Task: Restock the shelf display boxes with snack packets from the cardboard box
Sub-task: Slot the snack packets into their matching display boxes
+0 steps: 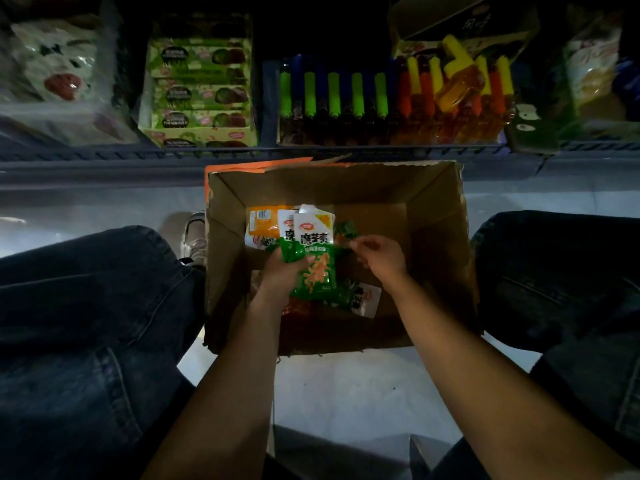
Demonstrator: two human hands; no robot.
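Left hand (282, 268) clamps fanned green-and-white foil snack packets (313, 258) above open brown cardboard box (440, 216); right hand (382, 254) pinches another green packet (346, 230). Risk: slick stack slides loose, drops. Dim light hides shelf display boxes (199, 133).

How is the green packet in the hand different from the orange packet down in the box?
The green snack packet is gripped upright by the left hand, while the orange snack packet lies flat on the bottom of the brown cardboard box. The green snack packet shows its front, with big lettering and a food picture; the orange snack packet shows a barcode. The green snack packet is in full view; the orange snack packet is partly covered. Both are shiny with white tops.
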